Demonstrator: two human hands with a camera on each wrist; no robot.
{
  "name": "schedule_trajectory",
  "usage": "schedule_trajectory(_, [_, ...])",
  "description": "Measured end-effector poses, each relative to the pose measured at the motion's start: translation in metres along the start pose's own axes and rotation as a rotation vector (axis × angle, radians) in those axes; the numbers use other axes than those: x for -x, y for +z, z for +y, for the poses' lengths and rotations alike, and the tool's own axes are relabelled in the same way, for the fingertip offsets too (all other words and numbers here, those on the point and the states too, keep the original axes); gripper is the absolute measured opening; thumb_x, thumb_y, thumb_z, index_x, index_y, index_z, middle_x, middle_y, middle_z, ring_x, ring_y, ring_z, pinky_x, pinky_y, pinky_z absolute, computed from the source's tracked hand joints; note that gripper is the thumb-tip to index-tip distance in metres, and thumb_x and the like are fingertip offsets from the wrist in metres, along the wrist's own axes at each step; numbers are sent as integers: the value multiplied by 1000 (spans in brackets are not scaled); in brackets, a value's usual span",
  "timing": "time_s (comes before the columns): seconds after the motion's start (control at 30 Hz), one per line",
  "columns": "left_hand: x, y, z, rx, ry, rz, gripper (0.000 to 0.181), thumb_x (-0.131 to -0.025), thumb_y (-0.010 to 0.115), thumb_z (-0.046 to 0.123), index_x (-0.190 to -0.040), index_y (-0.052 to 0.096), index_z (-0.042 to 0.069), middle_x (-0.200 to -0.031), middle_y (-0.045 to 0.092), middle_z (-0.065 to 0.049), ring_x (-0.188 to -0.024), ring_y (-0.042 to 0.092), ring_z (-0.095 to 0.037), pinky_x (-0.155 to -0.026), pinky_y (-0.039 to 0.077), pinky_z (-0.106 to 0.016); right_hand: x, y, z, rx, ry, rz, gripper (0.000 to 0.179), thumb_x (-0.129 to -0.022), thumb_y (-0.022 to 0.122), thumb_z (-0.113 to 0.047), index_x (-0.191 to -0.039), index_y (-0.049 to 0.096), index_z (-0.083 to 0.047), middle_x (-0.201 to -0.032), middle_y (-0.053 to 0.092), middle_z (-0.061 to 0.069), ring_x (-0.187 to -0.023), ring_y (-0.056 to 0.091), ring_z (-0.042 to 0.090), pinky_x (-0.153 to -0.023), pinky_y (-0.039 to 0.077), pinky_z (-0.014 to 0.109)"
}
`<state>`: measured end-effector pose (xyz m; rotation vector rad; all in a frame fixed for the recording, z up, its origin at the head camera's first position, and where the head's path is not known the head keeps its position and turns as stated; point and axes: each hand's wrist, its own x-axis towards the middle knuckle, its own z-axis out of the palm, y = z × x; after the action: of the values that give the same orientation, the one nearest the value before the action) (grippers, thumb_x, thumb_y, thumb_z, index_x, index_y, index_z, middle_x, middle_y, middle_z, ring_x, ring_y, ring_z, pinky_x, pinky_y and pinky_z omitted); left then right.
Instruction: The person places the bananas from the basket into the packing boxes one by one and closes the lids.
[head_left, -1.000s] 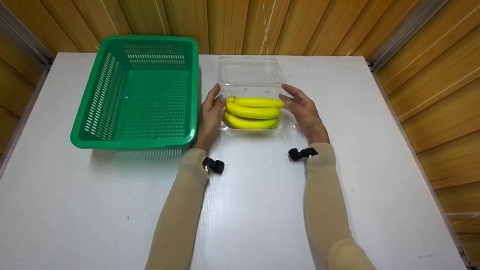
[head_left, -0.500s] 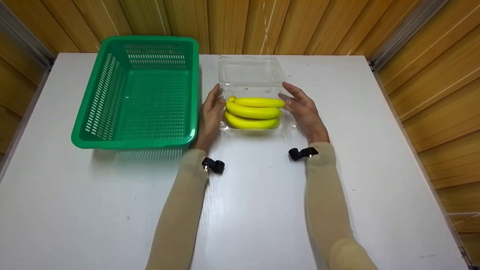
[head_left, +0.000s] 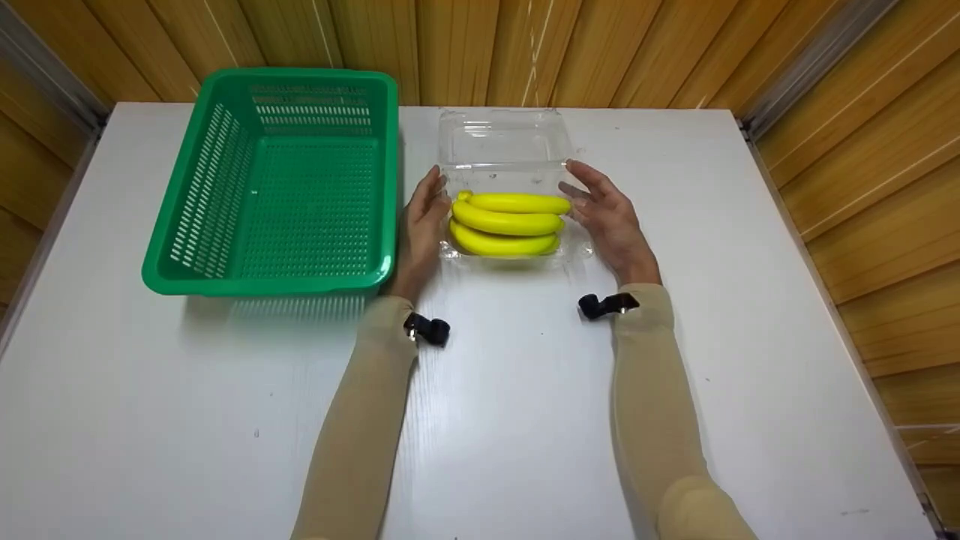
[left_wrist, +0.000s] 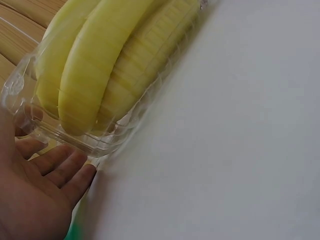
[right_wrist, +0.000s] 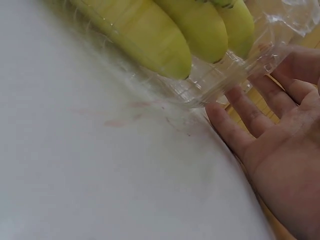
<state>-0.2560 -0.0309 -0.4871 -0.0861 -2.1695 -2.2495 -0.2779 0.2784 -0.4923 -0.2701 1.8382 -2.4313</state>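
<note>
Item: clear, thin-walled plastic clamshell container, lid folded back flat on the far side, standing on the white table. Contents: one bunch of three yellow curved bananas, lying across the tray, stems toward the left hand.

Left hand: set at the container's left end, palm facing the tray, fingers straight and relaxed, gripping nothing. In the left wrist view the fingertips sit just beside the tray's rim; whether they touch it cannot be told.

Right hand: set at the container's right end, palm turned inward toward the tray, fingers spread and loosely extended, gripping nothing. In the right wrist view the fingertips lie right at the tray's clear wall; contact cannot be told for certain.

Position of bananas: between the two hands, inside the tray, nearer the wrists than the folded-back lid.

Adjacent: green perforated rectangular plastic basket, just beyond the back of the left hand, on the same table. Both forearms in beige sleeves.
</note>
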Motion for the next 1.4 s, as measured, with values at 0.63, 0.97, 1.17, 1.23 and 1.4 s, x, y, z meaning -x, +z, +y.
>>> schedule_trajectory(0.63, [0, -3, 0, -23, -6, -9, 55, -115, 44, 21, -168, 31, 15, -167, 42, -8, -152, 39, -21, -121, 32, -27, 1, 1, -2, -45, -25, -20, 66, -102, 54, 12, -163, 39, -6, -165, 42, 10, -148, 40, 38, -113, 44, 44])
schedule_trajectory(0.97, [1, -3, 0, -41, -14, -27, 56, -116, 42, 22, -169, 28, 16, -168, 39, -7, -154, 36, -19, -122, 32, -29, 1, -1, 0, -43, -49, -41, 78, -96, 80, -13, -163, 41, -16, -165, 41, 10, -148, 38, 39, -113, 42, 46])
schedule_trajectory(1.17, [1, -3, -1, 15, 11, -26, 56, -115, 42, 19, -169, 27, 12, -168, 38, -13, -154, 36, -23, -121, 32, -27, 1, -1, 0, -16, -38, -37, 75, -101, 67, -1, -167, 33, -14, -164, 41, 10, -148, 39, 38, -119, 38, 50])
schedule_trajectory(1.23, [1, -3, -1, 29, 19, -24, 56, -115, 42, 19, -169, 28, 12, -168, 39, -14, -154, 36, -24, -121, 33, -27, 1, 0, -1, -5, -26, -32, 75, -102, 59, 6, -168, 31, -15, -164, 40, 10, -149, 38, 37, -119, 38, 50])
schedule_trajectory(1.4, [1, -4, -2, 57, 39, -25, 57, -115, 43, 19, -169, 27, 10, -167, 38, -15, -154, 36, -26, -122, 32, -28, 0, 0, -2, -13, -32, -45, 75, -101, 52, 14, -168, 31, -13, -163, 40, 12, -148, 37, 40, -116, 41, 48])
